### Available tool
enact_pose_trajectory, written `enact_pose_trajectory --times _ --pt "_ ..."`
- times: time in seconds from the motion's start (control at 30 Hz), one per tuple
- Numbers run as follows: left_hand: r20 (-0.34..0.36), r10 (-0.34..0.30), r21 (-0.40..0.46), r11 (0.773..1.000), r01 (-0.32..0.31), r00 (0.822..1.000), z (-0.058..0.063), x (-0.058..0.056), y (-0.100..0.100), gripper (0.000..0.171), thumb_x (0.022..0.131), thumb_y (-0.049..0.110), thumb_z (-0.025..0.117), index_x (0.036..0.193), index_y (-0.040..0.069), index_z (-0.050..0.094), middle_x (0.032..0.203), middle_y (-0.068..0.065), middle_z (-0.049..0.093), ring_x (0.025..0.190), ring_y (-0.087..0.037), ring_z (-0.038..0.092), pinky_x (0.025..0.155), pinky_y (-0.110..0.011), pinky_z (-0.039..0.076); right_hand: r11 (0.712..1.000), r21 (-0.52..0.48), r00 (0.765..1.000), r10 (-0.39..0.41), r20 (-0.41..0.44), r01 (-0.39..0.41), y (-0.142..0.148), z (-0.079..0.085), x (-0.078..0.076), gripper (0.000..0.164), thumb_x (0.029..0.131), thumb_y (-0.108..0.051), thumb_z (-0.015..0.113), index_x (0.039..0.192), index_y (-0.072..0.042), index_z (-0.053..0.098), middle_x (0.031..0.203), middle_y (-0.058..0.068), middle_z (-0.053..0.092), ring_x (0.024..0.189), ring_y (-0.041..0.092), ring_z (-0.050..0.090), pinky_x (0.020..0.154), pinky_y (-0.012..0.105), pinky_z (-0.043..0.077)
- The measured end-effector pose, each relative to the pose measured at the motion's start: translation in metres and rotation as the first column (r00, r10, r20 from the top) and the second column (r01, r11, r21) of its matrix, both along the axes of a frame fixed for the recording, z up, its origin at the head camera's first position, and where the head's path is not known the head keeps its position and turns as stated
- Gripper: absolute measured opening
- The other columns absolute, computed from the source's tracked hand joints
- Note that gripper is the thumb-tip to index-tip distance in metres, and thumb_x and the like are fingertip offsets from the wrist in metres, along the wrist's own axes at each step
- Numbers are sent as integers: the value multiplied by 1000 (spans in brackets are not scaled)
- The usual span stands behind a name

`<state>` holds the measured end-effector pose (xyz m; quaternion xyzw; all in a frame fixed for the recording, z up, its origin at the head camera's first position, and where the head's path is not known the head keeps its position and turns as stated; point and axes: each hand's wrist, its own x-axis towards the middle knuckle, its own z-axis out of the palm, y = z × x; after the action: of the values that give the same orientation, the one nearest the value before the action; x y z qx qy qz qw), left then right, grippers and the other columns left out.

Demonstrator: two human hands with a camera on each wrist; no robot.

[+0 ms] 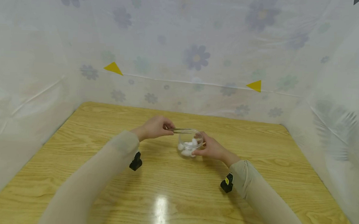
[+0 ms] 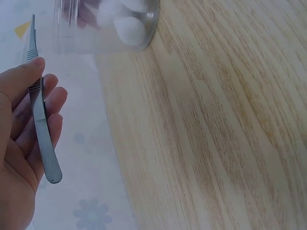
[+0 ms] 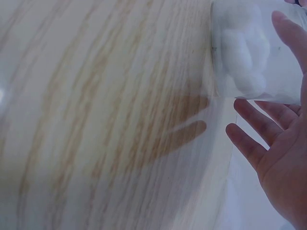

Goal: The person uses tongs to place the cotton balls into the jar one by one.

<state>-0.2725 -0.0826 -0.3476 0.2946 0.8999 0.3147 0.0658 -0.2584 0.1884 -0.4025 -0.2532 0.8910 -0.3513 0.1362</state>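
Note:
A clear round jar [image 1: 182,136] stands on the wooden table with several white cotton balls [image 2: 130,31] inside. My left hand [image 1: 156,127] pinches metal tweezers [image 2: 44,136] between thumb and fingers around their ridged part. In the head view the tips of the tweezers [image 1: 181,129] reach over the jar's rim, above the cotton balls, with nothing visible between them. From the right, my right hand [image 1: 214,148] holds the jar, its thumb on the near side and its fingers round the far side. The right wrist view shows the cotton balls [image 3: 243,52] through the jar wall.
The wood-grained table [image 1: 170,190] extends on all sides of the jar. Pale flowered sheeting [image 1: 170,42] hangs behind and at both sides, with two yellow triangles on the back sheet. Small black devices [image 1: 136,161] sit at the wrists below the sleeves.

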Motion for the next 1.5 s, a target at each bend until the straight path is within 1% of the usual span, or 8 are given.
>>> enact_pose_trajectory --times 0.33,0.7,0.83,0.97,1.13,1.2,1.33,1.5 --pt "7 62 -6 998 -62 998 -4 1 -8 33 90 20 64 121 9 63 108 -7 67 97 -20 64 85 -36 52 1000 -4 1000 0 -7 0 0 0 -1 86 82 -35 72 145 -1 24 143 16 40 120 32 49 99 50 43" --pt "55 187 -3 982 -187 981 -6 6 -11 25 90 16 63 111 5 65 100 -10 67 92 -21 63 81 -36 52 1000 7 1000 -2 -25 2 0 -1 -2 83 81 -34 73 143 -1 28 142 16 42 119 32 50 98 49 44" --pt "96 260 7 965 -262 961 -8 8 -8 24 89 14 63 109 -1 64 100 -14 66 90 -23 63 77 -35 53 1000 10 1000 0 -24 1 0 -1 -2 83 81 -34 73 143 -1 28 142 16 42 119 32 50 98 49 43" --pt "156 343 14 937 -349 926 -11 10 -4 25 89 13 62 108 -3 62 102 -16 64 87 -24 64 73 -34 54 1000 5 1000 4 -16 -4 0 -1 -2 84 81 -35 73 143 -1 27 143 16 41 120 32 49 99 49 43" --pt "179 412 17 907 -422 893 -17 12 2 22 88 11 62 104 -4 62 100 -19 65 75 -21 63 65 -31 54 1000 -4 1000 7 -10 -7 1 0 -1 86 82 -34 72 145 0 25 143 17 41 120 33 49 99 50 42" --pt "188 428 13 899 -438 884 -19 12 4 17 88 9 61 98 -5 61 93 -19 65 68 -19 62 62 -30 52 1000 -6 1000 9 -10 -9 1 -1 -1 86 82 -35 72 145 0 24 143 17 41 120 33 49 99 50 42" --pt "231 450 -10 887 -461 862 -26 11 10 11 87 8 61 80 0 60 73 -10 62 55 -14 55 56 -26 51 1000 -11 1000 11 -7 -11 1 -2 -2 86 82 -34 72 145 0 24 143 17 41 121 33 49 99 50 42" --pt "251 454 -78 890 -449 855 -36 9 18 38 85 10 61 49 10 47 44 2 44 38 -9 39 41 -20 38 1000 -15 1000 12 -5 -12 0 -3 -2 86 81 -34 73 145 -1 24 143 17 42 121 33 49 99 50 42"
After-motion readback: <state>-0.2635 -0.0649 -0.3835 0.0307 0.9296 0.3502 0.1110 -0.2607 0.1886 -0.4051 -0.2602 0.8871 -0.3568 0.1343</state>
